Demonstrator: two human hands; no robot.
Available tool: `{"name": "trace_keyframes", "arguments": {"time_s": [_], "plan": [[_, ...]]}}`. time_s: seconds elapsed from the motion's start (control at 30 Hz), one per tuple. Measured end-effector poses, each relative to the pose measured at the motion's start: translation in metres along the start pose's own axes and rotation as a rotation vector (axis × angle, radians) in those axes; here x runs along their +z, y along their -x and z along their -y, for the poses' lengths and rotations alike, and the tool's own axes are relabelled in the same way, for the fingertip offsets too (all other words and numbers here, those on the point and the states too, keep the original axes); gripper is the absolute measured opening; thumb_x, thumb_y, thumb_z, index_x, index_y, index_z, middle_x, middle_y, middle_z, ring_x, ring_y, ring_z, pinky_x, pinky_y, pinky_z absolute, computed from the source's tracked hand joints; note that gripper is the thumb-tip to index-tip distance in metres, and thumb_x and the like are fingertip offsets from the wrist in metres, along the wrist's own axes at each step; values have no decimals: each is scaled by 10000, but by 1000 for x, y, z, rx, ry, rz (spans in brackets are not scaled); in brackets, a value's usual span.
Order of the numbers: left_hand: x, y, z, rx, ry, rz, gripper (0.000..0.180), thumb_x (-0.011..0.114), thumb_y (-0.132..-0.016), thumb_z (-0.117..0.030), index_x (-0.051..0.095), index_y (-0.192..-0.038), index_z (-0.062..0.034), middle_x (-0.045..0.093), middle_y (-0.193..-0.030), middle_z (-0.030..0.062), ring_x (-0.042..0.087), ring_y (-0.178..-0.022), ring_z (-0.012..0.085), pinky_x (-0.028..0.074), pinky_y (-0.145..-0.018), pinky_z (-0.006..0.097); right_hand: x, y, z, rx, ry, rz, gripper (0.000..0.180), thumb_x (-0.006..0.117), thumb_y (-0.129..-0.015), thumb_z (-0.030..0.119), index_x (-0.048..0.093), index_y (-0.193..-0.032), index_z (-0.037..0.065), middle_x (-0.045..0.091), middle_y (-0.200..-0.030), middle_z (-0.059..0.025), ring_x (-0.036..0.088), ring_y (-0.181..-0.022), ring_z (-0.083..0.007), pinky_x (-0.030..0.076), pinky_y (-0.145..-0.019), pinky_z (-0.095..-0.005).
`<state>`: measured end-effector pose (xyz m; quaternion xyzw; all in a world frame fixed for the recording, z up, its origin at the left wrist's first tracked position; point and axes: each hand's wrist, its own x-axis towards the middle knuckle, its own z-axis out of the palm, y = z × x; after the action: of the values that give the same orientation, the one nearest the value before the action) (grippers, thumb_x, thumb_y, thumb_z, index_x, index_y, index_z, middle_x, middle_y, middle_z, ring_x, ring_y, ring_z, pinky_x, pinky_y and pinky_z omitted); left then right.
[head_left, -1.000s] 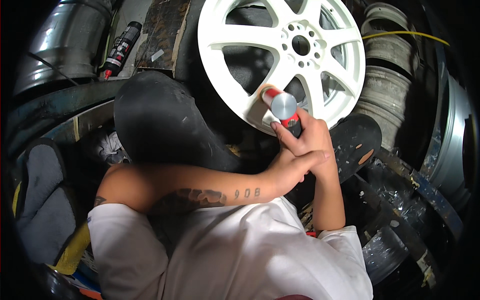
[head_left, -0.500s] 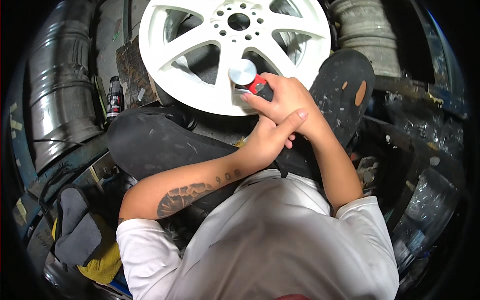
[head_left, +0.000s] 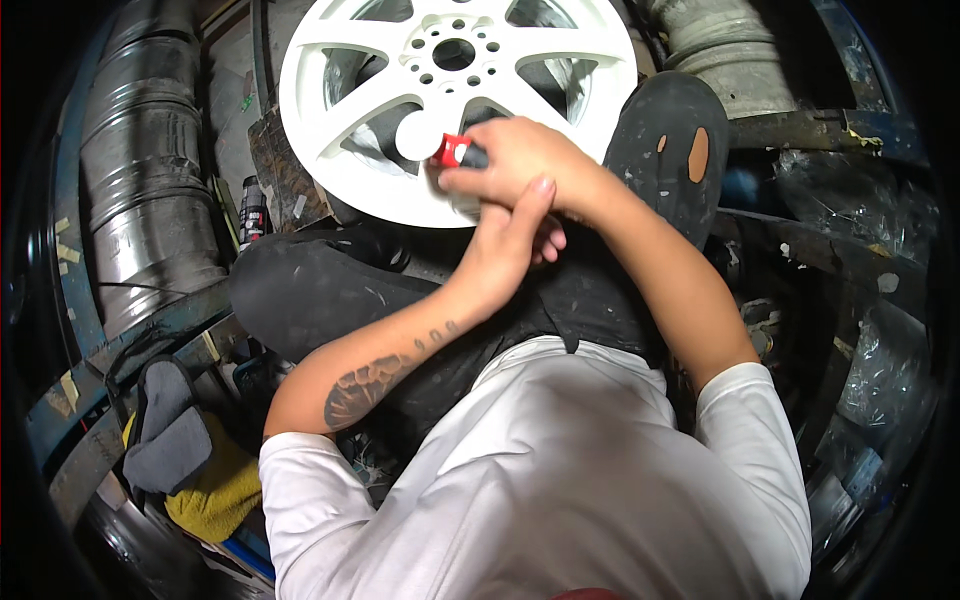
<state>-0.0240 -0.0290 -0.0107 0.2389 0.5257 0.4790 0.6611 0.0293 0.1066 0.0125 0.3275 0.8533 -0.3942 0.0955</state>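
Observation:
A white spoked wheel rim (head_left: 345, 190) lies in front of me, against my legs. Over its near edge, my right hand (head_left: 525, 160) is closed around a small hand-held tool (head_left: 450, 150) with a round head, red collar and black grip. The head shows as a bright white disc above the near spokes; its exact kind is unclear. Just below, my left hand (head_left: 500, 245) has its fingers curled and its thumb laid against my right wrist. What those fingers hold, if anything, is hidden.
Stacked bare metal rims (head_left: 155, 220) stand at the left, more rims (head_left: 720, 45) at the far right. A dark spray can (head_left: 254, 205) stands by my left shoe (head_left: 300, 290). Grey and yellow cloths (head_left: 215, 490) hang near my left elbow. Clear plastic film (head_left: 850, 200) lies at right.
Both hands and the tool have shifted left across the rim. The tool's head has turned from silver grey to bright white. The whole view has swung slightly.

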Motion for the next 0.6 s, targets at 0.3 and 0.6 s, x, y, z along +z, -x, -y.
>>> {"name": "trace_keyframes", "arguments": {"time_s": [0.3,0.6], "plan": [[7,3,6,52,13,19,591,435,-1101,-580,573,-1145,-7,680,-846,85,638,-699,130,485,-642,254,8,2,-5,-62,1,32,556,760,-879,537,757,-1100,27,744,-841,-216,730,-810,-389,573,-800,-434],[7,-22,-8,11,42,58,626,598,-1051,-542,413,-1296,2,648,-879,91,616,-694,137,509,-649,266,-3,-6,-28,75,-241,-52,547,803,-895,464,750,-1186,4,740,-803,-163,703,-717,-228,578,-725,-378]]}}
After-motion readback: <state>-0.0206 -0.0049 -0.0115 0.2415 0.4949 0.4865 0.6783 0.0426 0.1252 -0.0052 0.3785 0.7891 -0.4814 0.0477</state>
